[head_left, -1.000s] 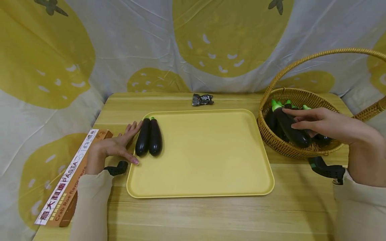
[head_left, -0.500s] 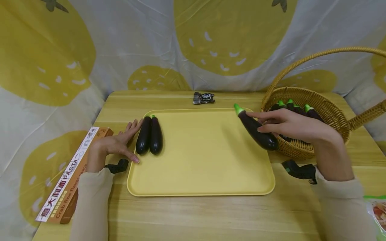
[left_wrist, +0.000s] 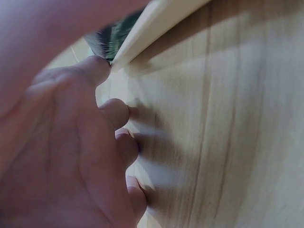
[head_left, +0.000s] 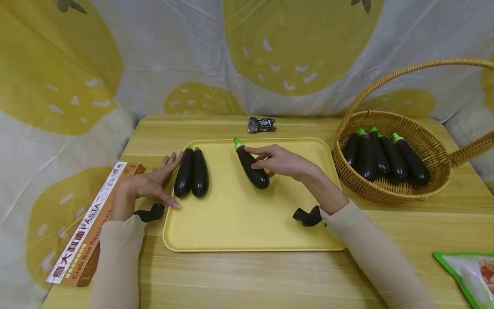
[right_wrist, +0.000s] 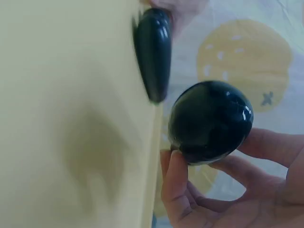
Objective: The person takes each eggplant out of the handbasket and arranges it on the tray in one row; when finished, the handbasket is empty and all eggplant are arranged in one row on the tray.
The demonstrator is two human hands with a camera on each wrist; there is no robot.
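In the head view, the right hand point(head_left: 283, 163) pinches an eggplant point(head_left: 252, 168) above the tray point(head_left: 231, 231); the left hand point(head_left: 148, 188) lies spread at its left edge, beside two eggplants point(head_left: 188, 174). Left wrist: fingers point(left_wrist: 115, 114) extended. Right wrist: the held eggplant (glossy, rounded) could slip if the pinch loosened.

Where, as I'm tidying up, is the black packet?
In the head view, the packet lies near the far edge of the table, beyond the tray and left of the basket.
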